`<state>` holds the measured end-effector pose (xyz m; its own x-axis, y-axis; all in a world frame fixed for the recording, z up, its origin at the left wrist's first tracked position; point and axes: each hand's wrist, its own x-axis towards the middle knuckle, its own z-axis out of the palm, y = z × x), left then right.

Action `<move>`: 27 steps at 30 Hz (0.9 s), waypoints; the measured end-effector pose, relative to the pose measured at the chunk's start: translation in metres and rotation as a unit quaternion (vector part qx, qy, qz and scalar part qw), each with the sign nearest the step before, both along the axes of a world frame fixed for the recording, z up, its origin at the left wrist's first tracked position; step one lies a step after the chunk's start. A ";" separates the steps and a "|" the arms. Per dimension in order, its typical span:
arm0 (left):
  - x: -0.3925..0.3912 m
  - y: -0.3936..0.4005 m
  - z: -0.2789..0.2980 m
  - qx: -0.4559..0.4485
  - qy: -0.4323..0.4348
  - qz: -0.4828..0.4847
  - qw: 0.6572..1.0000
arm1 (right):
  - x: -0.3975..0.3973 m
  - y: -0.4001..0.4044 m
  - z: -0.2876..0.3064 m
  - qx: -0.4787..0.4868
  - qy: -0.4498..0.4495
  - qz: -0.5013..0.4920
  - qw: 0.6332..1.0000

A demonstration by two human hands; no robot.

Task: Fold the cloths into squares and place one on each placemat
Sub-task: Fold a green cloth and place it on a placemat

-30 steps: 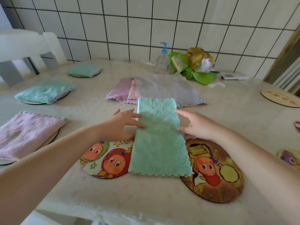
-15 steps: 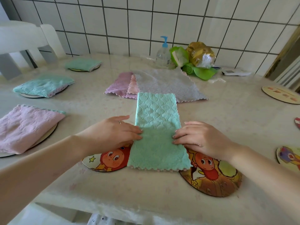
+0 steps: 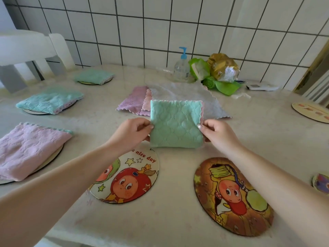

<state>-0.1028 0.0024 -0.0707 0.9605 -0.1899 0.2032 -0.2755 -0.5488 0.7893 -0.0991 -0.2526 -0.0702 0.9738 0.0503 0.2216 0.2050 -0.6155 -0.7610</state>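
- the near-left placemat (image 3: pixel 124 177) carries the readable words "nice day" over a red cartoon face and stars; an arm covers whatever comes before them. the near-right placemat (image 3: pixel 233 196) shows a cartoon figure with no readable writing.
- the label on the pump bottle (image 3: pixel 181 68) by the tiled wall is too small to read.
- the green cloth (image 3: pixel 176 123), folded to a near square, is held up between the hands, above the table (image 3: pixel 178 220) just beyond the two near placemats.
- the left hand (image 3: pixel 131 134) pinches the cloth's left edge, thumb in front and fingers curled behind; the right hand (image 3: pixel 219 132) pinches the right edge the same way.
- the cloth faces the person; its fold runs along the bottom, its scalloped edges lie at the top and right, and it has no clear long axis.
- behind it lie a grey cloth (image 3: pixel 192 97) and a purple cloth (image 3: pixel 131 102), spread flat.
- at left, three placemats each hold a folded cloth: a pink one (image 3: pixel 28 148) and two green.
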 end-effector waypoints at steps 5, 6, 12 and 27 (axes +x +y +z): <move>0.031 -0.003 -0.001 0.034 0.032 0.041 0.998 | 0.030 0.005 -0.003 -0.006 0.038 -0.038 0.999; 0.037 -0.003 -0.001 0.051 0.034 0.046 0.997 | 0.034 0.006 -0.004 -0.014 0.043 -0.045 0.998; 0.054 -0.006 -0.004 0.153 0.020 0.047 0.987 | 0.046 0.008 -0.007 -0.057 0.059 -0.073 0.994; 0.057 -0.048 0.008 0.306 -0.129 -0.003 0.943 | 0.057 0.038 0.000 -0.250 -0.041 -0.011 0.967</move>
<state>-0.0463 -0.0460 -0.0623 0.8931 -0.3523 0.2799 -0.4188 -0.8782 0.2311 -0.0419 -0.2146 -0.0704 0.9564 0.1499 0.2506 0.2336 -0.9078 -0.3484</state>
